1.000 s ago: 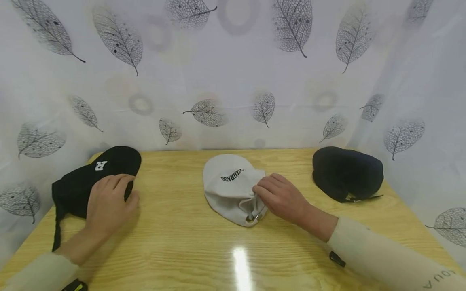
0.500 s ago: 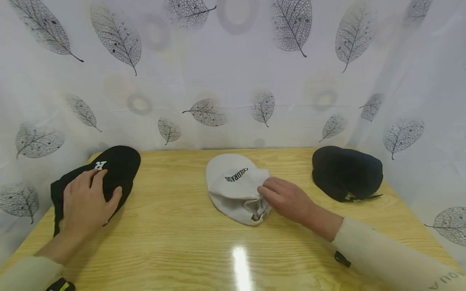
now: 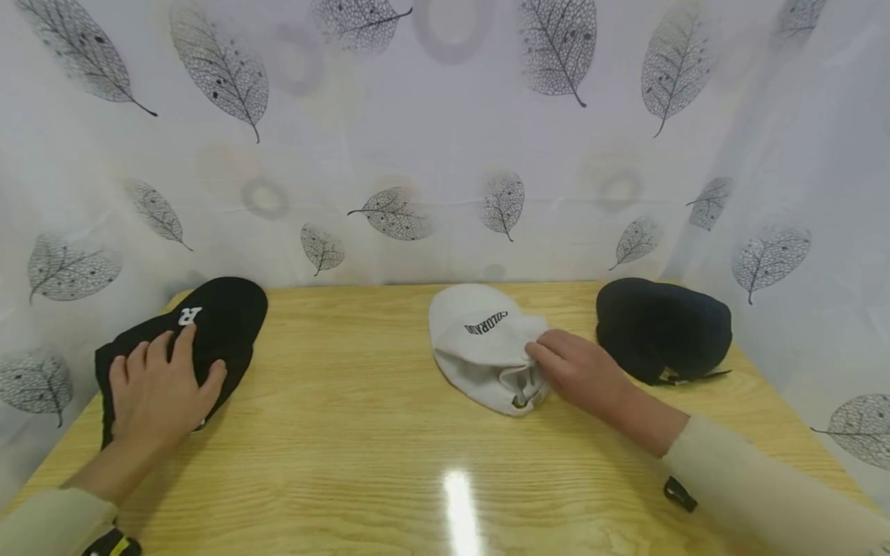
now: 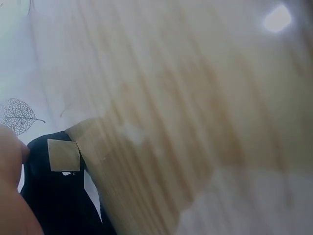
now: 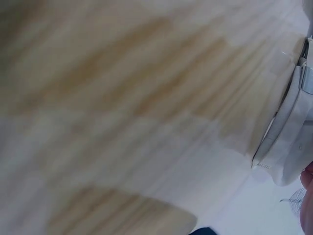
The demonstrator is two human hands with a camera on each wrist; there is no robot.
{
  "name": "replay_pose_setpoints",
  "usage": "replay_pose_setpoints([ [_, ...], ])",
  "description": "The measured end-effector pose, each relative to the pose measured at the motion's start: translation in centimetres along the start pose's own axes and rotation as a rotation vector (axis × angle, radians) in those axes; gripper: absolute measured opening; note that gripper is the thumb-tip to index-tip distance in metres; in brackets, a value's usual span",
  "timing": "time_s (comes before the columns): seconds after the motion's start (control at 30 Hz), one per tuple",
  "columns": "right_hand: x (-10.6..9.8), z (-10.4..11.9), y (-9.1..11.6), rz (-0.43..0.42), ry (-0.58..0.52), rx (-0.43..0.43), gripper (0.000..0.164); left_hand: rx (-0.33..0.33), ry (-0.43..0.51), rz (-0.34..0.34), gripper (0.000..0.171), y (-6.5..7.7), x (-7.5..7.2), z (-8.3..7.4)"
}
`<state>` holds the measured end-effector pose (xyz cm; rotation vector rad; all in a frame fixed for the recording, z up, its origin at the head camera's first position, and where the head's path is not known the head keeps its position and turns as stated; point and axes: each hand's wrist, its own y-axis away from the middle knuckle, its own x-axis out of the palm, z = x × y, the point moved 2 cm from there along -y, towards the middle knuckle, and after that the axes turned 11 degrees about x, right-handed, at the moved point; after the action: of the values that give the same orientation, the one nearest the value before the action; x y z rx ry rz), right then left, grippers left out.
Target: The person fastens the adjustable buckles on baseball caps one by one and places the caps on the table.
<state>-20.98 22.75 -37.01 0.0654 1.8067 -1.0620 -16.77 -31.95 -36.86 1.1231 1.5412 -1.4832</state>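
Head view: left hand point(image 3: 154, 394) lay across black R cap point(image 3: 228, 324), fingers spread wide, at left end of wood-grain table point(image 3: 348, 432). Right hand point(image 3: 579, 372) held edge of white COLORADO cap point(image 3: 483, 347) in a narrow pinch — cap sat right of centre, between black R cap and navy cap point(image 3: 664, 328), nearer the latter; couldn't tell if it fully rested on the table. Leaf-print curtain point(image 3: 431, 147) behind. Left wrist view: part of left hand at left edge, next to black fabric; tan square point(image 4: 64, 155) there, unclear what — finger pose unreadable. Right wrist view: white COLORADO cap cropped at right edge, metal buckle point(image 5: 307, 81) visible, right hand's fingers against fabric
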Motion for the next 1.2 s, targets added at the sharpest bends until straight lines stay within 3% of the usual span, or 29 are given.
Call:
replay_pose_setpoints([
  [0.17, -0.5, -1.4, 0.8, -0.009, 0.029, 0.044, 0.036, -0.008, 0.001, 0.024, 0.073, 0.0, 0.1, 0.1],
  [0.3, -0.8, -2.2, 1.4, -0.008, 0.084, 0.089, 0.018, 0.000, 0.009, 0.022, 0.072, 0.1, 0.2, 0.1],
  [0.57, -1.3, -3.5, 2.6, 0.024, 0.147, 0.167, 0.025, 0.028, 0.035, -0.006, 0.061, 0.2, 0.0, -0.2],
  [1.2, -3.4, -4.8, 4.2, 0.066, 0.240, 0.351, 0.033, 0.159, 0.042, -0.070, 0.064, 0.5, 0.0, -1.8],
])
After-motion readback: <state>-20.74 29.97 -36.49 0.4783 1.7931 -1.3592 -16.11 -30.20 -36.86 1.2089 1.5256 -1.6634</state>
